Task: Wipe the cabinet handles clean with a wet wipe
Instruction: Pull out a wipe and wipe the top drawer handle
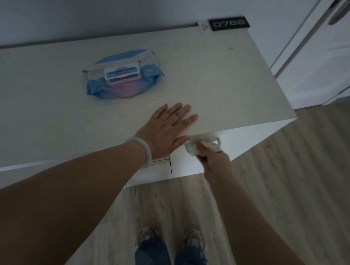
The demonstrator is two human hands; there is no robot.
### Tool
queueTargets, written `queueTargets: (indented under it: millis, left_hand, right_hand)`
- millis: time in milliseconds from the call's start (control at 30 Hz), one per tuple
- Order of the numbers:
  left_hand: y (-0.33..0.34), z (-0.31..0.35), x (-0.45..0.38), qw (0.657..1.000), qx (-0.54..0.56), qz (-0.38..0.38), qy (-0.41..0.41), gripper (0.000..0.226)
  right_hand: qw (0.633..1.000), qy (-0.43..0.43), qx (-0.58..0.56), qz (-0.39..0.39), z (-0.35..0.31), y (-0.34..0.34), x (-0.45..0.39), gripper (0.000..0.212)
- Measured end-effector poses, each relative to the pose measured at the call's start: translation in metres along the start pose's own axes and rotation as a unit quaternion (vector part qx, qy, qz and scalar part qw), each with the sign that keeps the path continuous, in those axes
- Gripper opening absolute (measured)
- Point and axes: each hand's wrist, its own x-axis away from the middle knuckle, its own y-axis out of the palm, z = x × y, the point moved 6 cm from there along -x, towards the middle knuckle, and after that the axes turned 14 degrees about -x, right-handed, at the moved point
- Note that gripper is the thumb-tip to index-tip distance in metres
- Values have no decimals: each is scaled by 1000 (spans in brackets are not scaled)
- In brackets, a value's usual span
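- I'm looking down over a pale cabinet top (pixel 217 75), with the left hand (pixel 167 130) laid flat on it near the front edge, fingers straight and slightly spread, holding nothing.
- A pale bangle (pixel 140 151) sits on that left wrist.
- Just right of the left thumb and below the edge, the right hand (pixel 212 156) is bunched around the wet wipe (pixel 202 142), fingers curled into the crumpled white cloth.
- The wipe is wrapped over the cabinet handle (pixel 219 140) at the top of the front face; only the handle's right end pokes out past the cloth, so wipe and handle are touching.
- I can't tell how much of the handle the cloth covers; that part is hidden by the wipe and the fingers.
- The wipe lies at the far side of the right hand, between the knuckles and the cabinet's edge, almost brushing the left thumb.
- Farther back and to the left, well apart from both hands, the blue wipes pack (pixel 122 74) lies flat on the top.
- At the far right corner sits a black number plate (pixel 229 23).
- Below, wood-grain floor (pixel 290 178) and two shoes (pixel 149 234), near the bottom edge.
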Motion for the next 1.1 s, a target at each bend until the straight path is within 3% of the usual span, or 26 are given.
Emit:
queueTargets:
  millis: [100, 300, 400, 567, 767, 867, 1033, 1100]
  left_hand:
    - [0, 0, 0, 1000, -5, 0, -2, 63]
    - [-1, 0, 0, 1000, 0, 4, 0, 63]
    - [0, 0, 0, 1000, -4, 6, 2, 63]
    - [1, 0, 0, 1000, -10, 8, -1, 62]
    - [-1, 0, 0, 1000, -9, 6, -1, 62]
    - [-2, 1, 0, 1000, -7, 3, -1, 63]
    - [-1, 0, 0, 1000, -7, -7, 0, 64]
    - [-1, 0, 0, 1000, -8, -5, 0, 64]
  right_hand:
    - [997, -35, -53, 40, -31, -16, -15, 9]
    - [999, -29, 28, -4, -9, -6, -3, 18]
    - [996, -80, 4, 41, -36, -21, -15, 7]
    - [980, -156, 41, 115, -35, -32, -6, 11]
    - [973, -202, 106, 29, -42, -27, 1, 21]
    - [947, -250, 199, 29, -37, -20, 4, 15]
    - [881, -300, 365, -3, -9, 0, 19, 24]
    - [871, -305, 384, -13, -17, -3, 14, 26]
